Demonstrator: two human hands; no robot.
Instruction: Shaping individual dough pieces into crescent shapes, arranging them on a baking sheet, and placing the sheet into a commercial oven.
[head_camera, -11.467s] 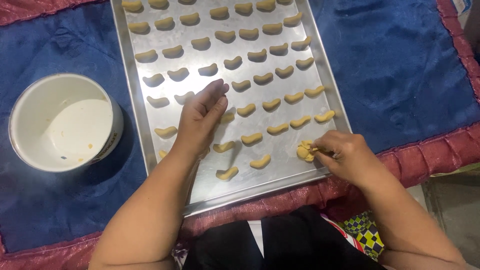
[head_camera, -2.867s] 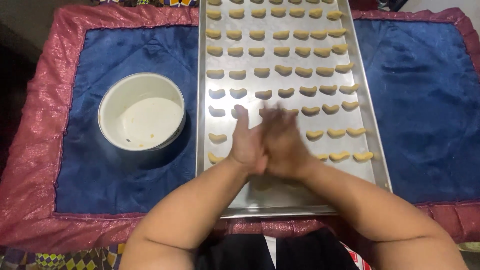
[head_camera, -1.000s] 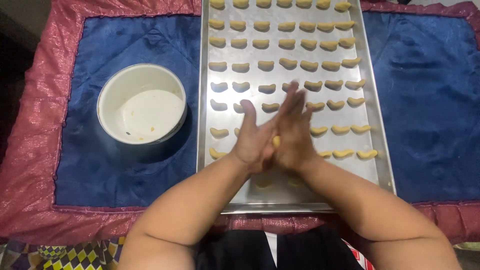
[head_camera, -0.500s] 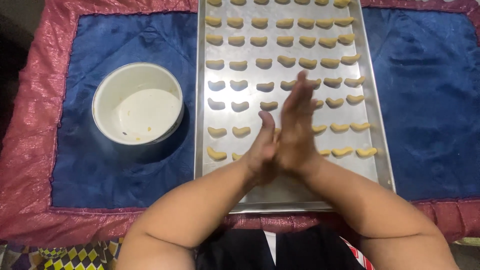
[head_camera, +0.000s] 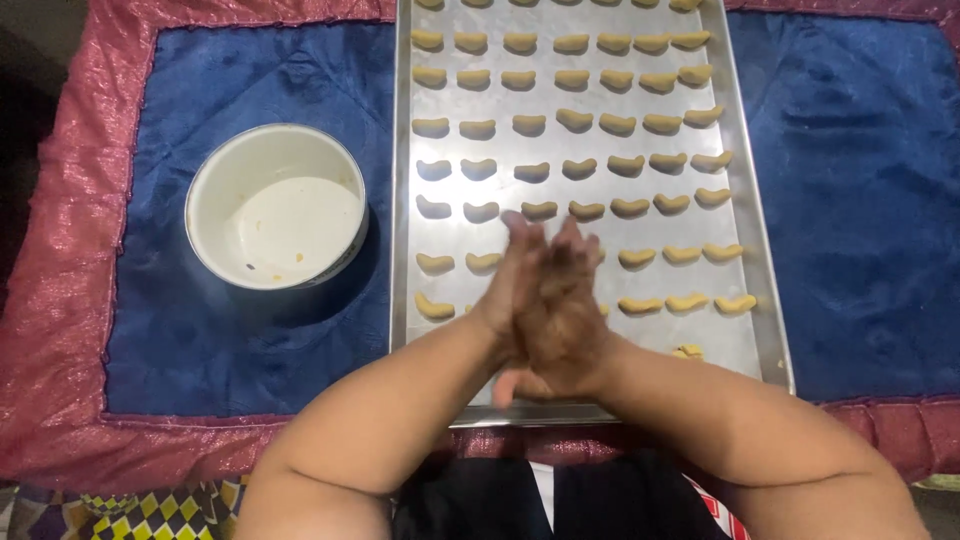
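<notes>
head view: single camera, looks down on both hands over a baking tray.
left hand (head_camera: 512, 290): flat, fingers straight and together, pointing to 12 o'clock; palm pressed against the other hand. Anything caught between the palms is hidden, cannot tell.
right hand (head_camera: 565, 315): flat too, fingers stretched toward 12 o'clock, lies over the left palm and covers most of it. No grasp visible; cannot tell if dough sits between the palms.
baking tray (head_camera: 760, 250): long silver metal sheet, runs from 6 to 12 o'clock, top edge cut off by the frame; the hands hover over its near end, centre-left.
dough crescents (head_camera: 620, 125): small pale yellow curved pieces in neat rows across the tray, from 12 o'clock down to the hands; some of the near rows hidden under the hands.
dough lump (head_camera: 688, 351): small rough yellow piece on the tray at 4 o'clock of the hands, near the tray's right rim, apart from the rows.
white bowl (head_camera: 275, 205): round, at 9 o'clock of the hands, just left of the tray, standing on the cloth; only smears and crumbs inside.
blue cloth (head_camera: 200, 340): plush blue mat with a shiny red border, under the tray and bowl.
forearms: bare, both come in from 6 o'clock and meet at the hands.
</notes>
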